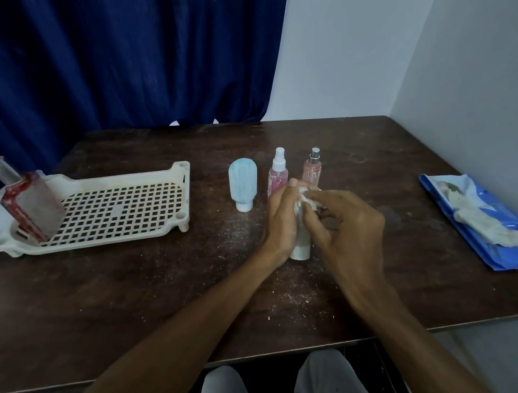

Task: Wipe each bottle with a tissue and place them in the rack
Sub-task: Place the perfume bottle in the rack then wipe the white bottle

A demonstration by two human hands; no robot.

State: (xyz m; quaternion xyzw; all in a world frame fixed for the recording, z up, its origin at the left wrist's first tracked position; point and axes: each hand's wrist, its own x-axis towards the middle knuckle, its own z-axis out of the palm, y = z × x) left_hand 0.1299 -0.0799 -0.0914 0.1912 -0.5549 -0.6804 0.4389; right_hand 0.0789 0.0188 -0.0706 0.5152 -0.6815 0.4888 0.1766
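Observation:
My left hand (280,222) grips a small white bottle (301,250) at the table's middle; only its lower end shows below my fingers. My right hand (344,220) pinches a crumpled white tissue (309,199) against the bottle's upper part. Just behind my hands stand a light blue tube bottle (243,183) on its white cap, a pink spray bottle (278,176) with a white nozzle, and a peach spray bottle (312,169) with a silver nozzle. A white perforated rack (111,209) sits at the left, with a red-edged glass bottle (28,207) leaning in its left end.
A blue tissue pack (485,223) lies open near the table's right edge, with white tissues spilling out. Specks of white crumbs dot the dark wooden table (134,285). A blue curtain hangs behind, and a white wall runs close along the right side.

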